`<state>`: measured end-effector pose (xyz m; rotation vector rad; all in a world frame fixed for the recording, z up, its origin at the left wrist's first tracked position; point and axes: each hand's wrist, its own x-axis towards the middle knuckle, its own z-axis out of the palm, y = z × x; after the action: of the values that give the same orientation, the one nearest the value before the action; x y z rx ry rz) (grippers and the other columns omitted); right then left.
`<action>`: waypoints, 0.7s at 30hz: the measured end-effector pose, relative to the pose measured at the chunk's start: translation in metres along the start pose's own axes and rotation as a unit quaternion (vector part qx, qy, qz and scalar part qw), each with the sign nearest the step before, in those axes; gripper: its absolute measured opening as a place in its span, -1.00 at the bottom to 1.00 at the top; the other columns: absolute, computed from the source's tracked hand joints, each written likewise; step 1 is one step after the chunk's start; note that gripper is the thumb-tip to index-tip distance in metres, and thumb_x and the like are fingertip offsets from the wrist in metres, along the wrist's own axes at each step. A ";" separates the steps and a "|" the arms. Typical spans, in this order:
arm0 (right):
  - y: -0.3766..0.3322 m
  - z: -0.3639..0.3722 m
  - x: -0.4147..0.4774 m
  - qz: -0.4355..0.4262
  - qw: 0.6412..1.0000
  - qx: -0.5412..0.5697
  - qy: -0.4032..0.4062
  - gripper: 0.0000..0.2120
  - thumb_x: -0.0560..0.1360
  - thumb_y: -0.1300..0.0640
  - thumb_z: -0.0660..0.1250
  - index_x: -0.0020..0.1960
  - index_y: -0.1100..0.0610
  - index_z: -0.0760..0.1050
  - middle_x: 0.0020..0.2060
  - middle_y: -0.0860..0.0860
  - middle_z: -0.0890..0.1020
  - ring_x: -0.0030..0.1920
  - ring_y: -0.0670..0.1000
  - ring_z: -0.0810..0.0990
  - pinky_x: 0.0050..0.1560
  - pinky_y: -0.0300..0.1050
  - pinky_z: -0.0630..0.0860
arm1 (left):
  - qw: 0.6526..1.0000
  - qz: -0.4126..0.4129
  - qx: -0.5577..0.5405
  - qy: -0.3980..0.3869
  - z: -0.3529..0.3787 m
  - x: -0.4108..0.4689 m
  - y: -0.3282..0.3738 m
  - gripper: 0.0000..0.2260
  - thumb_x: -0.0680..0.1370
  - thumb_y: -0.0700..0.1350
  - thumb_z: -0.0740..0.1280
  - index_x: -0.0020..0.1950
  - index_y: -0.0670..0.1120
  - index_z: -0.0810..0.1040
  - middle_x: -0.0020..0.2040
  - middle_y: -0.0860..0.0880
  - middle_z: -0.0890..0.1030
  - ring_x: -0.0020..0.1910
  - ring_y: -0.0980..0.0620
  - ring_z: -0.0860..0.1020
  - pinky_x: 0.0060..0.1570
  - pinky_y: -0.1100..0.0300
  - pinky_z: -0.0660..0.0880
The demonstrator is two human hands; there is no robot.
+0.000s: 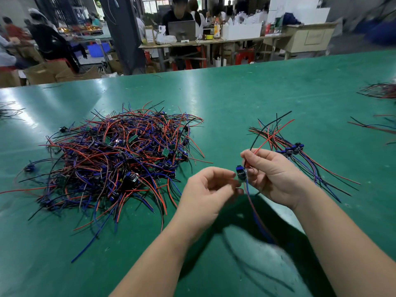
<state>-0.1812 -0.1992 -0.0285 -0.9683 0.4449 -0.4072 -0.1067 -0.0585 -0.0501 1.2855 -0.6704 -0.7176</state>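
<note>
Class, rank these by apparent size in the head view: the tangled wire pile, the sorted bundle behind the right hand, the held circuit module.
1. tangled wire pile
2. sorted bundle
3. circuit module, smallest even though nearest the camera

This is an electronics assembly workshop, a factory floor rather than a home bench. A long green work table carries a big tangled heap of wired modules (red, black and blue leads, small green boards among them) and a smaller sorted bundle. One more circuit board is held above it. Behind, other workers sit at crowded benches with a laptop, cardboard boxes, a blue crate and red plastic stools.
</note>
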 end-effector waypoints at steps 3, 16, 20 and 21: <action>0.002 -0.002 -0.001 0.017 0.999 -0.038 -0.034 -0.89 0.27 0.23 0.38 -0.23 0.21 0.48 -0.47 0.01 0.55 -0.52 -0.12 0.48 -0.45 -0.36 0.48 | 0.993 -0.081 -0.088 -0.001 0.000 0.000 0.005 -0.83 0.46 -0.06 0.39 -0.09 -0.16 0.60 -0.24 -0.10 0.66 -0.31 0.00 0.65 -0.35 0.22 0.57; -0.022 -0.031 0.008 -0.082 0.975 0.068 0.195 -0.88 0.42 0.27 0.41 -0.14 0.18 0.46 -0.45 0.00 0.57 -0.50 -0.16 0.54 -0.48 -0.41 0.45 | 0.969 -0.197 -0.037 -0.147 0.001 -0.007 0.004 -0.77 0.39 0.00 0.36 -0.13 -0.16 0.57 -0.27 -0.05 0.68 -0.32 0.09 0.65 -0.35 0.32 0.57; -0.021 -0.029 0.012 -0.157 0.955 0.153 0.202 -0.94 0.50 0.30 0.33 -0.13 0.22 0.47 -0.39 0.06 0.61 -0.40 -0.09 0.62 -0.38 -0.38 0.50 | 0.973 -0.192 -0.032 -0.127 -0.005 -0.005 0.005 -0.76 0.37 0.00 0.39 -0.14 -0.17 0.57 -0.27 -0.07 0.68 -0.33 0.07 0.65 -0.37 0.31 0.56; -0.024 -0.031 0.013 -0.179 0.944 0.184 0.206 -0.97 0.54 0.30 0.28 -0.09 0.24 0.46 -0.35 0.09 0.60 -0.34 -0.05 0.64 -0.33 -0.36 0.52 | 0.974 -0.192 -0.028 -0.120 -0.008 -0.005 0.005 -0.76 0.36 0.00 0.40 -0.16 -0.17 0.58 -0.27 -0.08 0.68 -0.33 0.06 0.66 -0.38 0.31 0.55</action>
<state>-0.1902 -0.2391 -0.0256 -0.5915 0.5465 -0.9985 -0.1032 -0.0493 -0.0468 1.3022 -0.5948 -1.2149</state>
